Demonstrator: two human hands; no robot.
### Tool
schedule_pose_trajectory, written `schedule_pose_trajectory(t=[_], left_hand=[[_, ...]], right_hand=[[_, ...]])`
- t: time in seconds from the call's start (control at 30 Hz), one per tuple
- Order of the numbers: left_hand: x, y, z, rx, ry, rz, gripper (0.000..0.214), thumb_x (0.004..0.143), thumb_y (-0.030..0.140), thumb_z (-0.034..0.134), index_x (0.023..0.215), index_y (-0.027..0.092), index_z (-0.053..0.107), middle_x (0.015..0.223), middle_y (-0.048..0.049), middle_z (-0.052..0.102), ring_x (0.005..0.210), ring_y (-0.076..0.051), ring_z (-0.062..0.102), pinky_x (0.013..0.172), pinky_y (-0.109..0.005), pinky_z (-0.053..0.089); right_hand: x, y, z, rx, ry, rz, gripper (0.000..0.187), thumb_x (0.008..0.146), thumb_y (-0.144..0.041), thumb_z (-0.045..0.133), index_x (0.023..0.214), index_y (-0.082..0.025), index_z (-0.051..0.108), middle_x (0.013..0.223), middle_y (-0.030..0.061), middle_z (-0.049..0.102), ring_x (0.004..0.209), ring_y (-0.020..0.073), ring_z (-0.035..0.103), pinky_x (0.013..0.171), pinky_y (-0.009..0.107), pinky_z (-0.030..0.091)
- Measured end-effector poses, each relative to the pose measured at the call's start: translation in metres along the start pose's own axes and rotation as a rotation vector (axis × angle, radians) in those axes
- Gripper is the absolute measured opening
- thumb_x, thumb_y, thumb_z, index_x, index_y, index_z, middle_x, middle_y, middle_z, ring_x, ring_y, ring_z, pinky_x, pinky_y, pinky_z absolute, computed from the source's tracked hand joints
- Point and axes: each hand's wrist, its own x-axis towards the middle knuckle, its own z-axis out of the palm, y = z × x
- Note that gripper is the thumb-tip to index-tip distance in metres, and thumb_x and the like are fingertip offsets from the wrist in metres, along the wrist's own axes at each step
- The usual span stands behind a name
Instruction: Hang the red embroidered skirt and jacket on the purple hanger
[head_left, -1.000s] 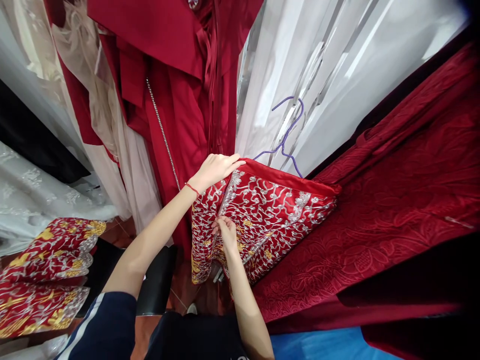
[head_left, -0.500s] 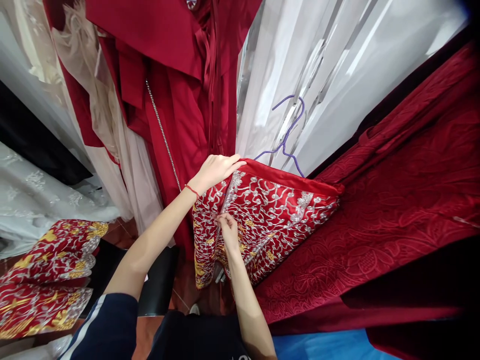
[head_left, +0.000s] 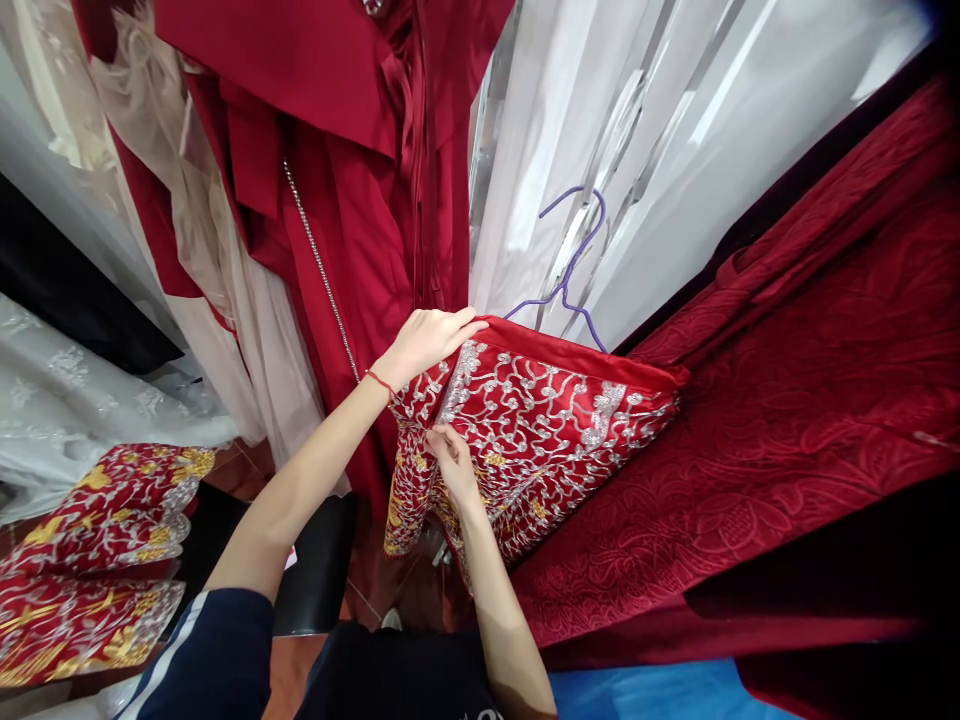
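A red garment [head_left: 540, 430] with silver and gold embroidery hangs on a purple hanger [head_left: 570, 270] among other clothes. My left hand [head_left: 427, 340] grips its top edge near the collar, fingers curled over the fabric. My right hand [head_left: 448, 462] pinches the front opening of the same garment a little lower, fingertips pressed together on the embroidered cloth.
Plain red dresses [head_left: 352, 180] hang behind, silvery white fabric [head_left: 660, 150] to the right of them, and a dark red patterned velvet garment [head_left: 787, 400] at the right. White lace [head_left: 67, 400] and another embroidered red piece [head_left: 90, 540] lie at the left. A black stool [head_left: 315, 570] stands below.
My right hand has crept slightly upward along the garment's front opening. My left hand keeps its hold on the top edge. The view has shifted down a little.
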Motion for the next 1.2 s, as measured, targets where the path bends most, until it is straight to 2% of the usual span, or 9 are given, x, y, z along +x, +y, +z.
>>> schedule_pose_trajectory(t=[0.1,0.23,0.47,0.7,0.9,1.03,1.1,1.2], left_hand=[[-0.001,0.000,0.002,-0.014,0.006,-0.005,0.049,0.102,0.050,0.032,0.098,0.018,0.068,0.070,-0.0064,0.071,0.061,-0.017,0.066,0.053,-0.024,0.034],[-0.002,0.001,0.003,-0.023,0.014,-0.009,0.050,0.102,0.051,0.030,0.098,0.018,0.068,0.068,-0.0062,0.070,0.060,-0.017,0.065,0.052,-0.024,0.033],[-0.003,0.003,-0.002,-0.021,0.005,0.001,0.052,0.102,0.052,0.028,0.095,0.018,0.068,0.069,-0.0064,0.070,0.058,-0.016,0.064,0.051,-0.025,0.033],[-0.005,0.006,-0.007,-0.036,-0.010,-0.014,0.051,0.102,0.051,0.030,0.100,0.017,0.068,0.069,-0.0066,0.070,0.060,-0.017,0.065,0.053,-0.025,0.034],[-0.005,0.005,-0.004,-0.035,0.021,-0.015,0.050,0.102,0.052,0.030,0.098,0.018,0.067,0.069,-0.0061,0.070,0.060,-0.017,0.065,0.052,-0.025,0.033],[-0.006,0.004,-0.001,-0.048,0.029,-0.023,0.050,0.102,0.052,0.031,0.095,0.018,0.067,0.068,-0.0061,0.070,0.060,-0.017,0.065,0.052,-0.025,0.033],[-0.007,0.005,0.000,-0.058,0.027,-0.026,0.049,0.102,0.052,0.032,0.096,0.018,0.067,0.069,-0.0063,0.070,0.060,-0.017,0.065,0.053,-0.025,0.033],[-0.008,0.006,0.000,-0.034,0.025,-0.030,0.049,0.102,0.052,0.032,0.098,0.018,0.067,0.071,-0.0070,0.071,0.061,-0.017,0.066,0.053,-0.025,0.034]], right_hand=[[-0.003,-0.013,-0.002,-0.157,-0.008,0.015,0.020,0.086,-0.042,0.056,0.082,-0.023,0.060,0.062,-0.0025,0.060,0.058,0.0145,0.055,0.065,0.028,0.049],[-0.003,-0.027,-0.001,-0.393,0.102,-0.078,0.014,0.082,-0.028,0.052,0.072,-0.022,0.060,0.063,-0.0019,0.060,0.058,0.0144,0.053,0.062,0.026,0.042],[-0.001,-0.026,0.008,-0.231,0.190,-0.066,0.014,0.080,-0.028,0.051,0.070,-0.021,0.057,0.064,-0.0026,0.055,0.062,0.0138,0.050,0.060,0.024,0.039],[-0.001,-0.030,0.005,-0.113,0.108,-0.081,0.012,0.079,-0.029,0.055,0.072,-0.021,0.060,0.072,-0.0007,0.062,0.071,0.0153,0.057,0.071,0.026,0.046],[-0.005,-0.031,-0.001,-0.025,0.061,-0.053,0.018,0.077,-0.040,0.063,0.078,-0.022,0.066,0.078,0.0023,0.070,0.078,0.0194,0.065,0.079,0.032,0.052],[-0.016,-0.039,0.004,-0.102,0.137,-0.013,0.020,0.082,-0.040,0.060,0.079,-0.020,0.065,0.072,0.0022,0.069,0.069,0.0178,0.065,0.069,0.030,0.051],[-0.020,-0.044,0.008,-0.216,0.189,-0.030,0.017,0.084,-0.034,0.055,0.078,-0.020,0.062,0.069,0.0010,0.066,0.063,0.0162,0.063,0.062,0.027,0.048],[-0.018,-0.047,0.011,-0.325,0.221,-0.066,0.012,0.083,-0.028,0.051,0.075,-0.021,0.057,0.068,0.0003,0.063,0.063,0.0159,0.061,0.061,0.027,0.046]])
